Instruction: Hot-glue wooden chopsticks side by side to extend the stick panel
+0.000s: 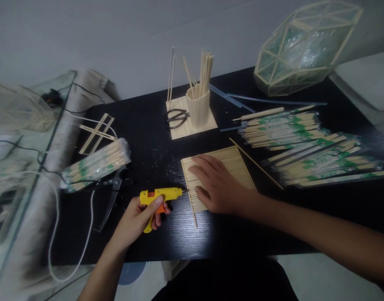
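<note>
At the left of the frame, on the black desk, a clear pack of sticks and a dark hand tool. Next, low and left of the middle, a yellow glue gun in the left hand, fingers wrapped around the handle. In the middle, the stick mat, flat on the desk, with a thin stick along the left edge. Above the mat, a stick cup. On top of the mat, the right hand, fingers spread and a bit bent, gripping nothing. Farther right, a loose stick, then more packs.

Done, by the look of things: lots of sticks side by side, in a nearly square shape. Maybe not done: the left edge, with the thin stick too long and hard to call stuck or loose.

Glue gun longways from left to right, tip pointing right at the mat's left edge, touching or just beside, too small to say. Thin stick running top to bottom, leaning a little, low end poking past the mat. Mat sticks running sideways, right ends tilted slightly up.
</note>
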`<state>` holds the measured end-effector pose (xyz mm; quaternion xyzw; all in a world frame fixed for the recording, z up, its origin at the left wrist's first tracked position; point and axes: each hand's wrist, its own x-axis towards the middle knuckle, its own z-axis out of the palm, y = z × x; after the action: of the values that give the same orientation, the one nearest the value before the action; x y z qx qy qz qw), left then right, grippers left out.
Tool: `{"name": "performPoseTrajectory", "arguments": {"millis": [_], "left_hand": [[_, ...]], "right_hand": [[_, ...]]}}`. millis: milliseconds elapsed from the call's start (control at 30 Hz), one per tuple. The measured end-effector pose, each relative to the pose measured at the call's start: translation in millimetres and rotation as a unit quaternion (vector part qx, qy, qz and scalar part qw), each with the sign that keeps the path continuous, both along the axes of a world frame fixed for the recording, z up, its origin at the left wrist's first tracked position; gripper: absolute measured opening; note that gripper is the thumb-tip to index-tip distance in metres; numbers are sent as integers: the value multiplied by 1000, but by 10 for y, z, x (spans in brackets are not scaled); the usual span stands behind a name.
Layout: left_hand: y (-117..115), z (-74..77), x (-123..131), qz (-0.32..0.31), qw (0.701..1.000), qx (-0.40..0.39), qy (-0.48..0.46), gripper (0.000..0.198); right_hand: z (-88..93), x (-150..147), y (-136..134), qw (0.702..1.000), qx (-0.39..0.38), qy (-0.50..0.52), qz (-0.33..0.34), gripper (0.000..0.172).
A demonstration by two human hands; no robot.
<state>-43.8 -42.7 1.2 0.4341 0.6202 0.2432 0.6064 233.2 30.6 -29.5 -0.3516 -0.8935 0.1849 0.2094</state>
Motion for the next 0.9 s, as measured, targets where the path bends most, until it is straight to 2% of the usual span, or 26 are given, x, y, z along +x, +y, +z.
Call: {"name": "performPoseTrajectory", "arguments": {"millis": [133, 233, 400, 467, 533, 733, 900], "left_hand": [[0, -17, -8, -4, 1000, -2, -1, 63], [-8, -9, -26, -15, 1000, -1, 1, 63], [-39, 2, -83, -29, 1000, -3, -5, 62], [-53, -2, -100, -22, 1000, -7, -12, 61], [-63, -7, -107, -13, 1000, -11, -17, 61], [-78, 5, -87, -13, 1000, -10, -13, 61], [-80, 9, -87, -15, 1000, -10, -7, 60]], "right_hand": [[2, 0, -45, 1000, 26, -8, 15, 44], [27, 39, -77, 999, 9, -4, 43, 46], [61, 131, -76, 991, -26, -24, 132, 73], [62, 155, -67, 989, -26, -31, 145, 74], [59, 169, -63, 988, -20, -33, 148, 67], [7, 200, -96, 983, 7, -21, 180, 27], [-68, 213, -136, 983, 28, 3, 179, 16]]}}
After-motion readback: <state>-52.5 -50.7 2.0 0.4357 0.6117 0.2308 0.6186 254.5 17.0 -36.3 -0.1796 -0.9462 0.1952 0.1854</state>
